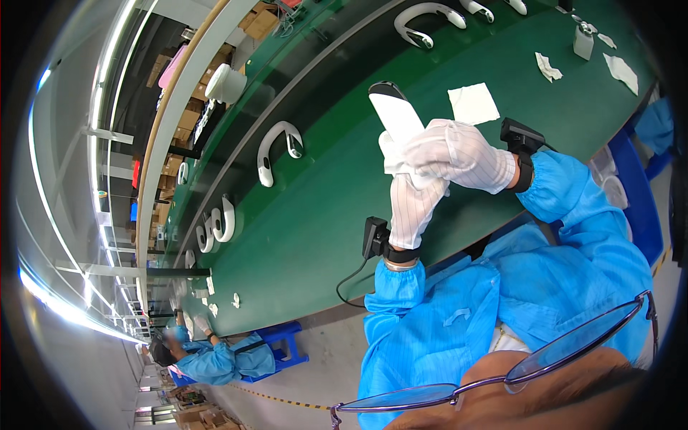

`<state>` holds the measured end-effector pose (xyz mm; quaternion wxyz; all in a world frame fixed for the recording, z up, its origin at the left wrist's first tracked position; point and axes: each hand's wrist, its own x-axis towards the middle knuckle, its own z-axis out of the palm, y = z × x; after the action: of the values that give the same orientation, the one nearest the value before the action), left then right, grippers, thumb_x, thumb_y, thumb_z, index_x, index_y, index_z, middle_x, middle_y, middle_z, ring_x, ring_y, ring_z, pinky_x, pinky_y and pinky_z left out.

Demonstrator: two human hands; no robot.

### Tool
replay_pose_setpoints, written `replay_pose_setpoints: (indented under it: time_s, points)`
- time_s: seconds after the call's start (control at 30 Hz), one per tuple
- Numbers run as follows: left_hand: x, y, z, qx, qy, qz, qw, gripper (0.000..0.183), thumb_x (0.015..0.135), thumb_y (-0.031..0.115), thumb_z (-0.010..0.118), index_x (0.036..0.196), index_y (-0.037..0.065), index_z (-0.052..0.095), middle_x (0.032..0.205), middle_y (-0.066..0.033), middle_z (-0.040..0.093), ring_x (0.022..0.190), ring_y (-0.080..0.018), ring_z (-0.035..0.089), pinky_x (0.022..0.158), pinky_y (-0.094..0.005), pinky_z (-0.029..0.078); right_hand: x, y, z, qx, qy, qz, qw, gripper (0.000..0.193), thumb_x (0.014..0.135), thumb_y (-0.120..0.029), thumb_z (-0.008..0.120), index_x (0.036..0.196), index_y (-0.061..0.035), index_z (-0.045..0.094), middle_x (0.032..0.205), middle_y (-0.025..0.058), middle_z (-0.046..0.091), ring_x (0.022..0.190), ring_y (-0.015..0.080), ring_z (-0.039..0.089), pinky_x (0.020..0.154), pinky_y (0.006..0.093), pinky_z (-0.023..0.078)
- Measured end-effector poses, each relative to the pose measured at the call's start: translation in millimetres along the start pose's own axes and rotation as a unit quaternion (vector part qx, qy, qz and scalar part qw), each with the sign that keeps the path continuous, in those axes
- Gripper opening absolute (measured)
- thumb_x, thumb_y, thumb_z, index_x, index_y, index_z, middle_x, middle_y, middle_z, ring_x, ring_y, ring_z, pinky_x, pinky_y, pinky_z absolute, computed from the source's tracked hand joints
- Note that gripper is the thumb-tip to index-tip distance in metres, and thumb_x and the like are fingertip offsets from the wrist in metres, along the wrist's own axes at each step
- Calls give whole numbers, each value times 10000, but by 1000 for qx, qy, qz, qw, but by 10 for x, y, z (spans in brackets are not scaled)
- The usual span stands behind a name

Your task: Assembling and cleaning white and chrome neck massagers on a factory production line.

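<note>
My left hand [412, 208], in a white striped glove, points up and grips the lower end of a white curved device [395, 113] with a dark tip. My right hand [459, 154], in a white glove too, closes over the same device just below its middle, with a white cloth [393, 163] bunched under the fingers. Both hands are held above the green conveyor belt [322, 215]. Each wrist carries a black band with a small black box on it. My sleeves are blue.
Several white C-shaped devices [276, 150] lie along the belt. A square white wipe [473, 104], crumpled wipes [548, 68] and a small bottle [584, 41] lie further off. A co-worker in blue [211, 358] sits by a blue stool [287, 344]. Cardboard boxes [261, 21] are stacked behind the belt.
</note>
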<state>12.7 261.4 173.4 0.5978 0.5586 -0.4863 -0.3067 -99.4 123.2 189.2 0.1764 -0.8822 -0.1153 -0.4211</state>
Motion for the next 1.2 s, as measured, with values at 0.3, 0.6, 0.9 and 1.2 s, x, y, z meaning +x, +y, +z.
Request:
replay_pose_setpoints:
  time_s: [0.3, 0.6, 0.9, 1.2]
  points:
    - [129, 97, 104, -33, -15, 11, 999, 234, 824, 176, 740, 943, -15, 676, 759, -48, 647, 603, -93, 578, 533, -218, 443, -89, -62, -4, 22, -1, 165, 986, 595, 763, -345, 770, 1267, -74, 609, 1374, 164, 534, 1217, 350, 539, 993, 411, 465]
    - [61, -108, 284, 55, 19, -21, 998, 378, 818, 97, 715, 1134, -9, 536, 908, -103, 629, 816, -195, 628, 711, -325, 521, 67, 511, 210, -157, 83, 50, 983, 553, 840, -310, 695, 1354, -152, 563, 1428, 132, 495, 1285, 329, 496, 1023, 413, 467]
    - [63, -269, 208, 57, 52, 76, 994, 445, 842, 75, 667, 1247, -21, 510, 998, -120, 654, 900, -206, 648, 784, -322, 540, -211, -151, 157, 220, 110, 296, 923, 984, 797, -432, 763, 1521, -28, 233, 1392, 220, 485, 1219, 384, 537, 1004, 387, 465]
    - [157, -295, 234, 276, 69, 154, 946, 382, 837, 121, 716, 1162, -40, 596, 1034, -157, 682, 907, -249, 657, 752, -336, 519, 26, -23, 111, 425, 132, 435, 783, 321, 985, -249, 554, 1133, 34, 587, 1027, 159, 609, 894, 245, 574, 801, 363, 474]
